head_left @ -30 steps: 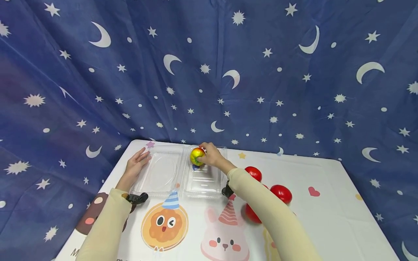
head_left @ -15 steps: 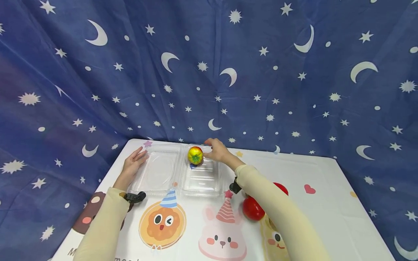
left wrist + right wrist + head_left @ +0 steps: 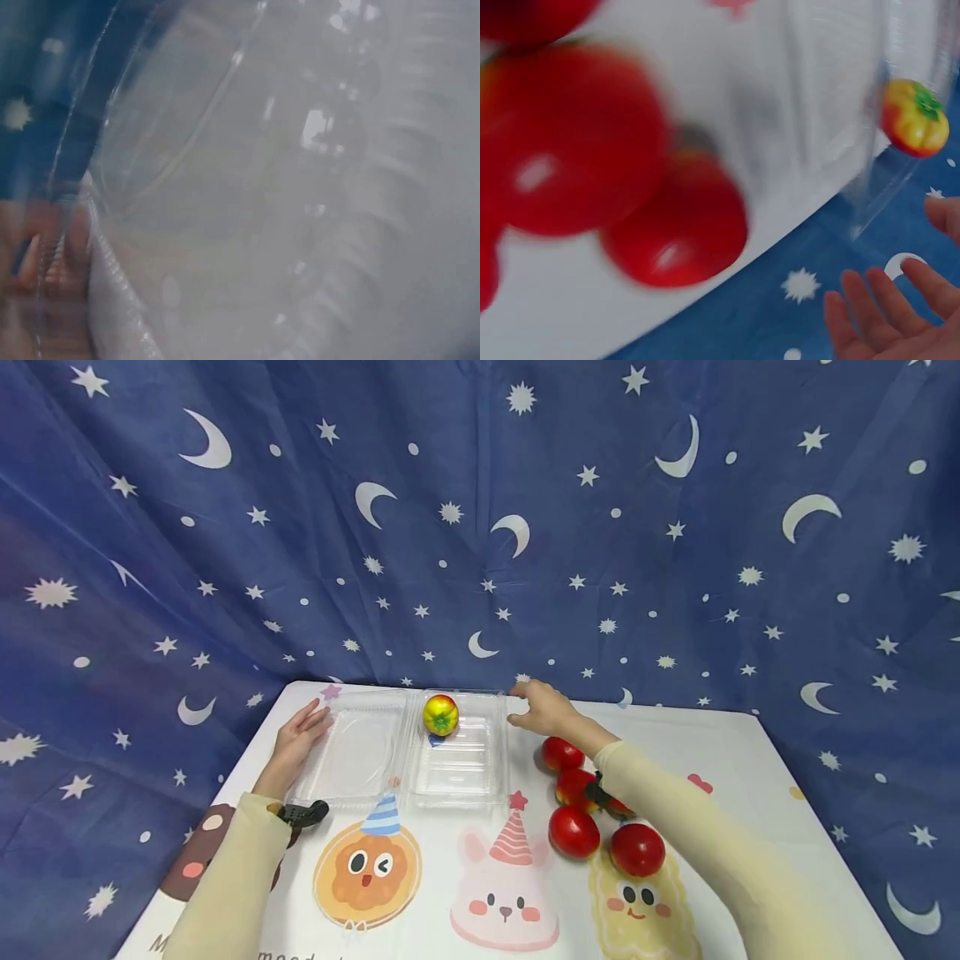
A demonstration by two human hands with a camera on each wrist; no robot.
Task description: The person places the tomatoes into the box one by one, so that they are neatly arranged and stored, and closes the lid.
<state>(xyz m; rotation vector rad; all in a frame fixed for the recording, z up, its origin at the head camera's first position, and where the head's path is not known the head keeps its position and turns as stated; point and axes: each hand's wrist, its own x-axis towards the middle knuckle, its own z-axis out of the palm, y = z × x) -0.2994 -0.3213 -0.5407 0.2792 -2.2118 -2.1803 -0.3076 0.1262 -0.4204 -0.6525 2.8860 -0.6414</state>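
Note:
A clear plastic clamshell box lies unfolded on the table, its lid to the left. In the back left corner of the box's right half sits a glossy red-and-yellow tomato with its green star-shaped top showing. My left hand rests at the lid's left edge, fingers extended; its wrist view is mostly blurred clear plastic. Just right of the box, my right hand is held with spread fingers and nothing in it. Several red tomatoes lie below the right hand, partly covered by the right forearm.
The white table cover carries printed cartoon figures. Behind the table's back edge hangs a blue curtain with moons and stars. A dark wrist camera sticks out from the left wrist.
My right hand has let go of the red-and-yellow tomato in the box and moved right, over the box's edge. More red tomatoes show now. My left hand stays at the lid.

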